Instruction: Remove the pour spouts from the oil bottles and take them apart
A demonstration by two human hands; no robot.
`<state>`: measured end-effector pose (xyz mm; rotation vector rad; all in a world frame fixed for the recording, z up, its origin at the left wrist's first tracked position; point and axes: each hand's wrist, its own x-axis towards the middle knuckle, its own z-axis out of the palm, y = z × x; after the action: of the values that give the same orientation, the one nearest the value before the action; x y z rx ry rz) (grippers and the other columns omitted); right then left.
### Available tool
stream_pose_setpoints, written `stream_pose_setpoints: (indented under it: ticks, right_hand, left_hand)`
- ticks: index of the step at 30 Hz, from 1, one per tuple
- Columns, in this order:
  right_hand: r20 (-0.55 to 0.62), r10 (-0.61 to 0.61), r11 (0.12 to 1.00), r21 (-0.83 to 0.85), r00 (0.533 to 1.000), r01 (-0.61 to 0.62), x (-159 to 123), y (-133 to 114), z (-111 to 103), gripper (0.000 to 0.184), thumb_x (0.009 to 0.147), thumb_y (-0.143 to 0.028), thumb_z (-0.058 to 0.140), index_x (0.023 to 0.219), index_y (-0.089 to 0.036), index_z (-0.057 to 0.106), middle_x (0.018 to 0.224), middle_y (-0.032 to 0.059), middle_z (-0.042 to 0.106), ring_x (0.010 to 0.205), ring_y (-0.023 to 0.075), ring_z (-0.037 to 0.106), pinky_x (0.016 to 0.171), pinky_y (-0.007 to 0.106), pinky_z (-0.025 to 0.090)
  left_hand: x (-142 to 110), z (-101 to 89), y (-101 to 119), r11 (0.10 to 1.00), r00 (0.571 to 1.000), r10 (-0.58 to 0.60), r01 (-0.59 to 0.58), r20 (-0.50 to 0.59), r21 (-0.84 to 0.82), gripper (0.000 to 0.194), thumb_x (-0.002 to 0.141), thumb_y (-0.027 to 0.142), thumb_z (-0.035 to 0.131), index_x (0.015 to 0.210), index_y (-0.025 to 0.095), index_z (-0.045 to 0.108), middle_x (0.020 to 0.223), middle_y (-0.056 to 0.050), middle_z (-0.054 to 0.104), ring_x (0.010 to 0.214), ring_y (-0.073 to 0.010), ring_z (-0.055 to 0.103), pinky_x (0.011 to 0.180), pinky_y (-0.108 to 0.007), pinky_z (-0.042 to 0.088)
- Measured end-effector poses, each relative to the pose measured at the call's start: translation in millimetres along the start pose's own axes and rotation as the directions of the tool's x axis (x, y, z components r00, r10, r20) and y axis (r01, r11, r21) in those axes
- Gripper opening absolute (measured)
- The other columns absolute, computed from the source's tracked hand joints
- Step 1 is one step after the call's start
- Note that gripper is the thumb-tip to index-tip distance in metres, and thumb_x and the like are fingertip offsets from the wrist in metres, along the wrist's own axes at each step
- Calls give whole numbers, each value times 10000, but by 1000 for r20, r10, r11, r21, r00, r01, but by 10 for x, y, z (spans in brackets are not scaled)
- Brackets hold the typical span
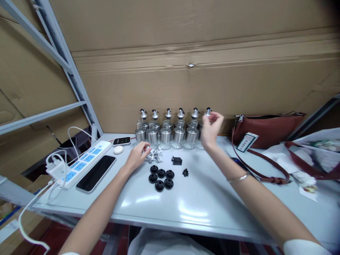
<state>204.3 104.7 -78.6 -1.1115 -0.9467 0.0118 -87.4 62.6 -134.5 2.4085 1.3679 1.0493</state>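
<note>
My right hand (211, 129) is at the far right of the bottles, its fingers pinched around a black-tipped metal pourer spout (208, 111) there. The hand hides much of the bottle below. My left hand (137, 156) rests on the table with fingers slightly curved and apart, beside a pile of shiny silver parts (154, 154). Glass oil bottles with steel sleeves (165, 135) stand in two rows; the back row carries pourer spouts (181, 113), the front row has bare glass necks. In front lie several black round stoppers (160, 173), black tubes (176, 161) and small black caps (185, 172).
On the left are a power strip (83, 163) with plugged-in cables, a phone (96, 173), a small black-screened device (122, 141) and a round white object (118, 149). A brown handbag (268, 131) and plastic bag (318, 141) lie right. Cardboard (186, 88) stands behind.
</note>
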Motion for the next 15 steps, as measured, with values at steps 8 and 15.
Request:
stream_pose_setpoints:
  ticks: [8,15]
  right_hand:
    - [312,514,849,-315,799,-423,1013,348,-126,258,621,-179,730,837,-102,613,802,59,609,743,166,556,702,333,445]
    - [352,433,876,-380,830,-296,976,510,-121,244,711,-285,693,802,-68,628,735,86,628,659,155,546,633,303,427]
  left_hand:
    - [-10,-28,63,1000,1000,14,-14,-20,5,245,908,343,387,856,183,565,733,-17,587,653,-143,517,640,-252,387]
    - [-26,-91,79,999,999,14,-13,-48,36,265,905,345,377,853,180,578,694,-11,586,615,-135,512,610,-242,373]
